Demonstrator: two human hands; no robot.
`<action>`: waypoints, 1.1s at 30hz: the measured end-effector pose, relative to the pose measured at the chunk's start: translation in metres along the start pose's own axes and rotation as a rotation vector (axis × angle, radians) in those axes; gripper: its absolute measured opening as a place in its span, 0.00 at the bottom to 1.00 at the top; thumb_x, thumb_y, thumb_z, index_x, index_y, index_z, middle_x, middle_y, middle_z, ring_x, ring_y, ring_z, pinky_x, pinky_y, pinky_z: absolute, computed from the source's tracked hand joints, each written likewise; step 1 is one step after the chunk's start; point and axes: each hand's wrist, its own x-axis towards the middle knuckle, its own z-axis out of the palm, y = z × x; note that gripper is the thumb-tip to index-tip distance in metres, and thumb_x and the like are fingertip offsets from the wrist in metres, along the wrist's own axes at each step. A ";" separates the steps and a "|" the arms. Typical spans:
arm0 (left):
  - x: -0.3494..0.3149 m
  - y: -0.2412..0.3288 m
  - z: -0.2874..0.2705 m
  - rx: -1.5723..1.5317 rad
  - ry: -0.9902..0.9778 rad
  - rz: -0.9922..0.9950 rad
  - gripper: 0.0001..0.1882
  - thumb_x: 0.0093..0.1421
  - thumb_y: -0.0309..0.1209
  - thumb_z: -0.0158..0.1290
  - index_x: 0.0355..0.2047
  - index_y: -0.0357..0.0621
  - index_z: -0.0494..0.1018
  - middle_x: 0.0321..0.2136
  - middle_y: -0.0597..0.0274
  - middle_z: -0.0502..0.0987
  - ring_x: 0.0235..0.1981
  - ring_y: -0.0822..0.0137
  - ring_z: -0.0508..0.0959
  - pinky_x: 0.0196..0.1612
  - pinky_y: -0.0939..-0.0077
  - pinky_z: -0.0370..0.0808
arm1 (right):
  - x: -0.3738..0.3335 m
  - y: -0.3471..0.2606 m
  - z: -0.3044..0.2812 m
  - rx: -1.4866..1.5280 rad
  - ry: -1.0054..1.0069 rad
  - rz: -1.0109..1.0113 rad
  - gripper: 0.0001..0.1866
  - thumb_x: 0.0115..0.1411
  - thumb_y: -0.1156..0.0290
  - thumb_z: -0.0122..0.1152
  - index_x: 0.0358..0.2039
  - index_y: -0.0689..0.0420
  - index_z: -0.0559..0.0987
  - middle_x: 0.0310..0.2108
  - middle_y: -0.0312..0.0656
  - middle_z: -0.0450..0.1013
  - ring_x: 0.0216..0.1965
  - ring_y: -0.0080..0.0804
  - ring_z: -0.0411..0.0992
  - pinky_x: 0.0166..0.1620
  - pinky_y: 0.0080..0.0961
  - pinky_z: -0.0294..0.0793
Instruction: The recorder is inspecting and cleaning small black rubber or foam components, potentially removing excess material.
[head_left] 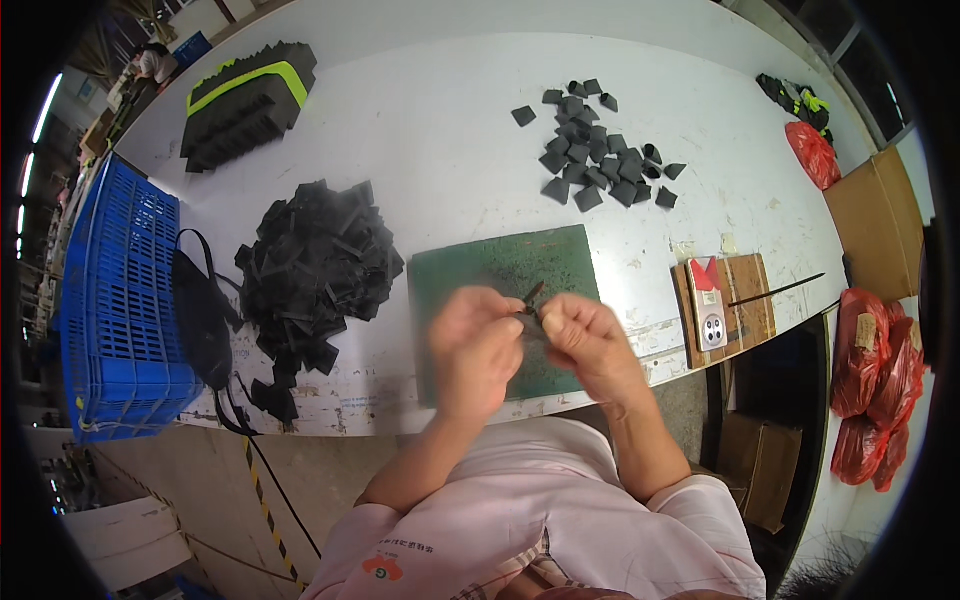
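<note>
Above the green mat (pixel 497 262), my left hand (pixel 472 350) and my right hand (pixel 592 345) meet, fingertips pinched. Between them they hold a small black piece (pixel 534 296), mostly covered by the fingers; its exact form is blurred. A large heap of flat black rectangular pieces (pixel 318 262) lies left of the mat. Beyond the mat, toward the right, are scattered small black pieces folded into open-ended pouch shapes (pixel 598 150).
A neon-banded black stack (pixel 250 98) stands far left. At the left edge are a blue plastic crate (pixel 128 310) and a black strapped item (pixel 205 320). A phone (pixel 709 310) rests on a wooden board (pixel 752 290) at right, near red plastic bags (pixel 868 370) and a cardboard box (pixel 880 225).
</note>
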 end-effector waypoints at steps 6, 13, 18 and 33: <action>0.026 0.008 -0.010 -0.783 -0.283 -0.558 0.09 0.53 0.18 0.41 0.36 0.37 0.64 0.18 0.64 0.69 0.05 0.81 0.55 0.08 0.87 0.50 | 0.038 -0.019 -0.009 0.004 -0.124 -0.023 0.13 0.58 0.61 0.50 0.20 0.53 0.67 0.17 0.25 0.56 0.17 0.12 0.50 0.20 0.11 0.48; 0.017 0.002 -0.002 0.118 -0.160 0.074 0.13 0.55 0.22 0.46 0.42 0.35 0.64 0.25 0.64 0.70 0.17 0.80 0.64 0.19 0.87 0.62 | 0.040 0.001 -0.017 -0.143 -0.095 -0.135 0.12 0.58 0.62 0.51 0.22 0.56 0.68 0.17 0.27 0.58 0.18 0.14 0.53 0.20 0.13 0.53; 0.031 0.018 -0.001 0.662 -0.364 0.509 0.16 0.53 0.23 0.50 0.43 0.31 0.66 0.33 0.59 0.72 0.35 0.73 0.71 0.39 0.85 0.66 | 0.023 0.005 -0.011 -0.590 0.255 -0.714 0.12 0.51 0.67 0.58 0.30 0.62 0.70 0.24 0.37 0.66 0.25 0.25 0.65 0.25 0.17 0.64; 0.030 0.010 0.007 0.704 -0.299 0.635 0.06 0.51 0.19 0.48 0.31 0.37 0.71 0.27 0.58 0.71 0.27 0.68 0.72 0.29 0.80 0.68 | 0.031 0.010 -0.001 -0.809 0.313 -0.950 0.08 0.42 0.77 0.63 0.23 0.60 0.72 0.22 0.40 0.67 0.21 0.30 0.67 0.21 0.20 0.66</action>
